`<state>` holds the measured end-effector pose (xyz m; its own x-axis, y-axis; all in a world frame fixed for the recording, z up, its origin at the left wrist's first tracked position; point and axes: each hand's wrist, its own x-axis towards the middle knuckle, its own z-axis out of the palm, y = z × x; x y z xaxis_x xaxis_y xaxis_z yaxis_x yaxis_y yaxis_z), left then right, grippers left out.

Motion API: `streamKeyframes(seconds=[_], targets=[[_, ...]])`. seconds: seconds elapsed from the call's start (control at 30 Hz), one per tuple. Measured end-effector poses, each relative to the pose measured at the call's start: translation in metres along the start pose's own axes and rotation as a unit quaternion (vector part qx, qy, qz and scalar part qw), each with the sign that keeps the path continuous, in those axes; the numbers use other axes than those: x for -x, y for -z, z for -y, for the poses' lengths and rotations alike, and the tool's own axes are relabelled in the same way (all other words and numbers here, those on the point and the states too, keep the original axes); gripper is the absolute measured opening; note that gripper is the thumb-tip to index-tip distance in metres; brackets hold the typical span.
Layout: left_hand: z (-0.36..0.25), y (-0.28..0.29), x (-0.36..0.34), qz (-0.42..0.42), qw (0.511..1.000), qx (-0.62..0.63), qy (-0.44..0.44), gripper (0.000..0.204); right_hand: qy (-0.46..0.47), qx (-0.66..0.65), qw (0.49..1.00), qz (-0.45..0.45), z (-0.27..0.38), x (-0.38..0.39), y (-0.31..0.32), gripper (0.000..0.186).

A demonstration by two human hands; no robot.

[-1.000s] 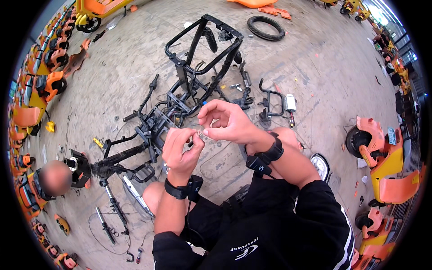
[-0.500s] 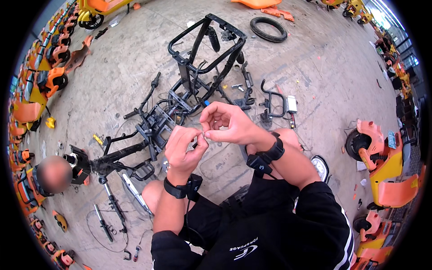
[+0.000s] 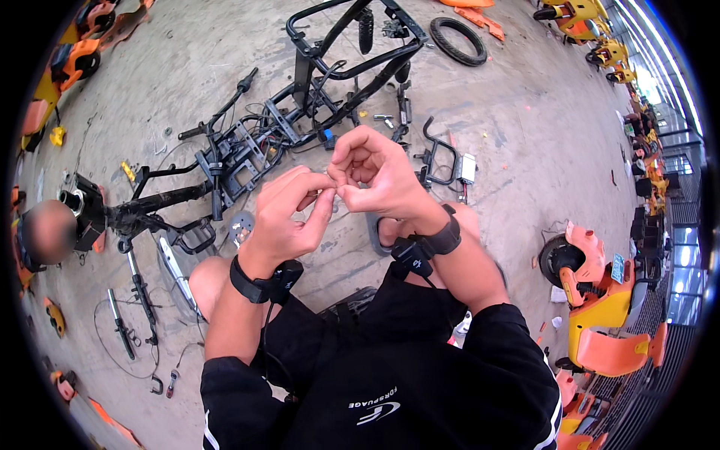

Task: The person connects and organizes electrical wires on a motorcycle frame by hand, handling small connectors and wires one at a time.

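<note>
My left hand [image 3: 291,211] and my right hand [image 3: 375,174] meet in front of me, thumb and forefinger of each pinched together and their tips touching. Whatever lies between the fingertips is too small to make out. The other fingers of my right hand curl inward. Beyond my hands a stripped black scooter frame [image 3: 304,71] lies on the concrete floor, with cables and brackets along it. A blue connector [image 3: 328,136] shows on the frame just past my right hand.
A black tyre [image 3: 458,42] lies at the far right. Nearer are a black bent-tube bracket [image 3: 442,154] and a silver box [image 3: 466,169]. Fork tubes [image 3: 141,289] and cables lie at left, near another person [image 3: 49,231]. A yellow-orange scooter [image 3: 600,315] stands at right.
The view has shifted, so the frame and floor parts sit further left. My left hand's fingers have straightened somewhat, and both hands remain pinched together at the tips.
</note>
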<state>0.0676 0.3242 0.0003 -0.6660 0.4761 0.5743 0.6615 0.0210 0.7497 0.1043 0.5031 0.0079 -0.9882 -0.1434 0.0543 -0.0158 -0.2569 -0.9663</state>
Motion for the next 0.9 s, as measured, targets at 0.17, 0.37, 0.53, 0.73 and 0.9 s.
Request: streamKeyframes(seconds=[0.17,0.37,0.53,0.73,0.9], targets=[[-0.004,0.001,0.004,0.016,0.990,0.105,0.095,0.006,-0.009,-0.091,0.995,0.047,0.000,0.000,0.003,0.037],[-0.010,0.003,0.005,0.015,0.964,0.209,0.164,0.006,0.005,-0.165,0.981,0.099,-0.005,-0.003,0.004,0.039],[-0.009,0.006,0.005,0.021,0.953,0.252,0.170,0.004,-0.011,-0.199,0.975,0.096,-0.006,-0.003,0.002,0.035],[-0.007,0.007,0.008,0.018,0.941,0.279,0.190,0.006,-0.014,-0.202,0.975,0.087,-0.007,-0.002,0.001,0.032],[-0.007,0.010,0.009,0.017,0.931,0.282,0.230,0.014,-0.028,-0.200,0.977,0.073,0.000,-0.001,-0.001,0.029]])
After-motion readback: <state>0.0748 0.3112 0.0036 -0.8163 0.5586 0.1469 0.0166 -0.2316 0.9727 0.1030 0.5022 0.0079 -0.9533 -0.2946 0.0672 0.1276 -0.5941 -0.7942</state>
